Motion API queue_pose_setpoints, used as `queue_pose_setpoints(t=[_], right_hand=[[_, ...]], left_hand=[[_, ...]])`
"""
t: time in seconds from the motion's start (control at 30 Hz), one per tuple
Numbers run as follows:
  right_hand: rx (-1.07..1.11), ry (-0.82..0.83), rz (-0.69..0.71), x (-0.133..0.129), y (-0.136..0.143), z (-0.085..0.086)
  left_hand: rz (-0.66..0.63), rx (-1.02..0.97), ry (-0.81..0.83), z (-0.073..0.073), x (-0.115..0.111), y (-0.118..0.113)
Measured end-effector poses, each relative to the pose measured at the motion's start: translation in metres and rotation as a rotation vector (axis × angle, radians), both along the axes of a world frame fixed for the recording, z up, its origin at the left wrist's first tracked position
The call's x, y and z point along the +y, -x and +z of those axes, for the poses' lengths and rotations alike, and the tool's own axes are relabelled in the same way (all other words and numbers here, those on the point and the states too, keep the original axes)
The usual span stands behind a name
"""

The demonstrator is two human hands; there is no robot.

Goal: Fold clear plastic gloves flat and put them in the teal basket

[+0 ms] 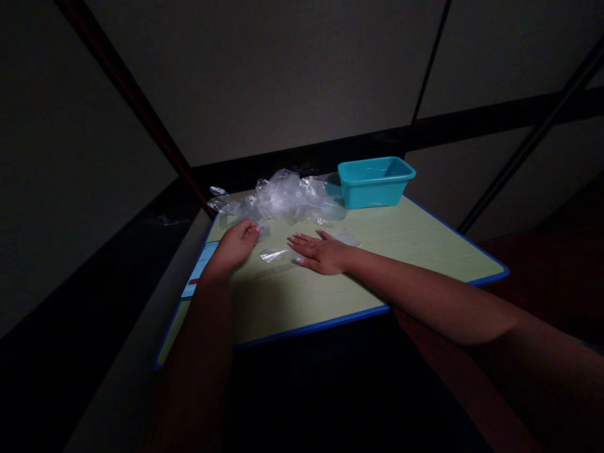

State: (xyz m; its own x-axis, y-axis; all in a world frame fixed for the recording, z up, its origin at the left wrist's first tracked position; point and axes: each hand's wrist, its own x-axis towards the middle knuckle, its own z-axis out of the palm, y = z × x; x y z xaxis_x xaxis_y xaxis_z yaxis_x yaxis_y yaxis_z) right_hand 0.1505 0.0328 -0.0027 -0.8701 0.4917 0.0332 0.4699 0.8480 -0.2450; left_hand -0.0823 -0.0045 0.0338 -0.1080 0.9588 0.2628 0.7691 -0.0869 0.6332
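A clear plastic bag (274,255) lies spread on the table in front of me. My right hand (321,253) rests flat on it, palm down, fingers stretched out to the left. Part of the bag shows beyond my right wrist. At the left, my left hand (237,244) is closed, thumb and fingertips pinched at a corner of clear plastic. Just behind both hands sits a crumpled heap of clear plastic bags (287,196).
A turquoise plastic basin (375,192) stands at the back right of the table. The pale yellow-green table (425,248) has a blue edge. A light blue printed panel (201,267) is at its left side. A dark-banded wall (292,82) rises behind.
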Motion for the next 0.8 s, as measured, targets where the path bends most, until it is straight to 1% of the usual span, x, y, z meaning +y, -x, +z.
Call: queue_pose_setpoints(t=[0.07,0.13,0.17,0.23,0.33,0.43,0.63,0.7,0.8], right_hand=[[0.005,-0.002,-0.003,0.000,0.000,0.000],[0.009,-0.003,-0.002,-0.001,0.000,0.000],[0.006,-0.005,-0.001,-0.001,0.000,0.000],[-0.008,-0.014,0.000,-0.001,0.000,-0.001],[-0.021,-0.025,0.003,-0.001,0.001,0.000],[-0.029,-0.021,0.007,-0.001,0.001,0.002],[-0.028,-0.019,0.015,-0.002,0.001,0.003],[-0.017,-0.025,0.015,-0.001,0.001,0.001],[-0.003,-0.028,0.014,0.000,0.001,-0.002]], left_hand=[[-0.005,0.086,-0.124,-0.001,-0.002,-0.015],[-0.066,0.106,-0.167,-0.003,-0.005,-0.033],[-0.096,0.102,-0.166,-0.005,-0.007,-0.042],[-0.157,0.083,-0.105,-0.011,-0.012,-0.058],[-0.251,0.051,-0.021,-0.017,-0.015,-0.074],[-0.307,0.016,0.018,-0.021,-0.015,-0.079],[-0.342,-0.037,0.010,-0.027,-0.009,-0.082],[-0.337,-0.050,-0.006,-0.031,-0.005,-0.085],[-0.284,-0.065,-0.022,-0.036,0.001,-0.092]])
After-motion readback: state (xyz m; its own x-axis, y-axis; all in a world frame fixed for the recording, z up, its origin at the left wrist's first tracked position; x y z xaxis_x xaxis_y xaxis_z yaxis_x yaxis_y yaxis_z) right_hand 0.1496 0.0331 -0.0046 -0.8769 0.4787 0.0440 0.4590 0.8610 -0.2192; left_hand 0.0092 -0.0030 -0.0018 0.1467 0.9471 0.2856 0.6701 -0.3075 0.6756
